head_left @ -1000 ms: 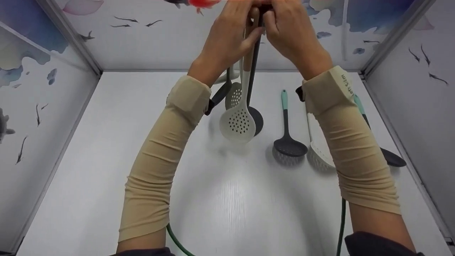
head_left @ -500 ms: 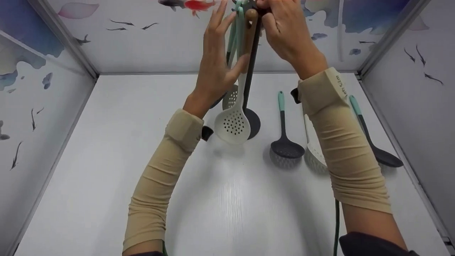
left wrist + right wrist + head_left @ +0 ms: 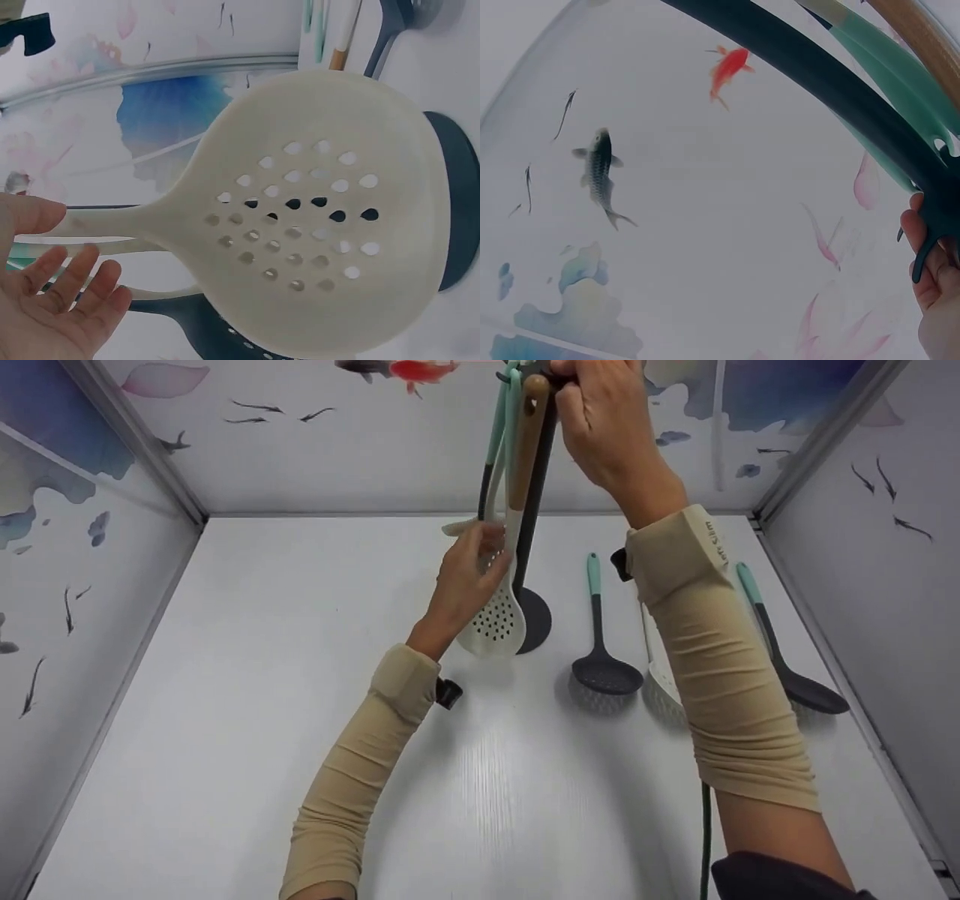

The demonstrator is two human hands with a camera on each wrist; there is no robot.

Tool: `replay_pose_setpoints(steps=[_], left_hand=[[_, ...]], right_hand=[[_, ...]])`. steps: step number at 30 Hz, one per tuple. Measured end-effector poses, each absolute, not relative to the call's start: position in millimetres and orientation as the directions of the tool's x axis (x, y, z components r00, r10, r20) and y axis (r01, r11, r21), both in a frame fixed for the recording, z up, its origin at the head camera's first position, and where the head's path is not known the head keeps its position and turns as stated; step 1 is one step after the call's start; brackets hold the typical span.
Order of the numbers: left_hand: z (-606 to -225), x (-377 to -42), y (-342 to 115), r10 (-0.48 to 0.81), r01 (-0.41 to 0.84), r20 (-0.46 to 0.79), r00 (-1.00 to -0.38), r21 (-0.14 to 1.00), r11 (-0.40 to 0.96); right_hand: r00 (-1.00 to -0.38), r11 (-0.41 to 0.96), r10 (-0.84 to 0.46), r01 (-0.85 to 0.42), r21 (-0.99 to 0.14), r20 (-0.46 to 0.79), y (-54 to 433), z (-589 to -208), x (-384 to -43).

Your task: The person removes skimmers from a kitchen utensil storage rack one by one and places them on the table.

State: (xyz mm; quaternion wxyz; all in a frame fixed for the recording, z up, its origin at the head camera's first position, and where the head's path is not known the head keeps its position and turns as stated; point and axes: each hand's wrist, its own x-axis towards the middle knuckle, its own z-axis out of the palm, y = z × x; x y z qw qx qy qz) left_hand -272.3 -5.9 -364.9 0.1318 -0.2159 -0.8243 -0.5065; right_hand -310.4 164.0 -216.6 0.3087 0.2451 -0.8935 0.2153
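A dark utensil stand [image 3: 535, 620] with a round base and curved pole rises at the back middle, several utensils hanging from its hooks. Up front hangs a cream skimmer [image 3: 491, 626] with a wooden handle. My left hand [image 3: 463, 577] is at the skimmer's neck; in the left wrist view the thumb lies along its handle, with the loosely bent fingers apart below. At the top of the stand, my right hand [image 3: 611, 424] grips the dark hook piece [image 3: 945, 202]. Behind the skimmer hang mint-handled utensils [image 3: 498, 427], their heads partly hidden.
To the right lie a dark slotted ladle [image 3: 606, 671] with a mint handle, a white perforated utensil [image 3: 663, 682] partly behind my right arm, and a dark spoon [image 3: 810, 690] near the side wall. Printed panels [image 3: 337, 457] enclose the white table [image 3: 300, 622].
My left hand has come away from the top of the stand and down to the skimmer's neck. My right hand stays at the top. The hanging skimmer has barely shifted.
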Motion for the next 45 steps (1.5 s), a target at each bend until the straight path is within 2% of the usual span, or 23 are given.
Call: replay_pose_setpoints(steps=[12, 23, 36, 45], left_hand=[[-379.0, -275.2, 2.0, 0.224, 0.42, 0.358, -0.907, 0.812, 0.406], [-377.7, -274.4, 2.8, 0.219, 0.458, 0.402, -0.889, 0.769, 0.445], [-369.8, -264.6, -1.2, 0.202, 0.472, 0.427, -0.881, 0.776, 0.418], [-380.0, -259.6, -20.8, 0.154, 0.418, 0.392, -0.907, 0.798, 0.434]], right_hand=[[-0.684, 0.792, -0.276, -0.56, -0.244, 0.675, 163.6, -218.3, -311.4], [-0.679, 0.786, -0.29, -0.572, -0.237, 0.674, 164.3, -215.4, -312.8], [-0.682, 0.792, -0.278, -0.561, -0.241, 0.676, 163.6, -218.0, -313.6], [-0.675, 0.802, -0.284, -0.557, -0.218, 0.68, 163.0, -217.1, -313.4]])
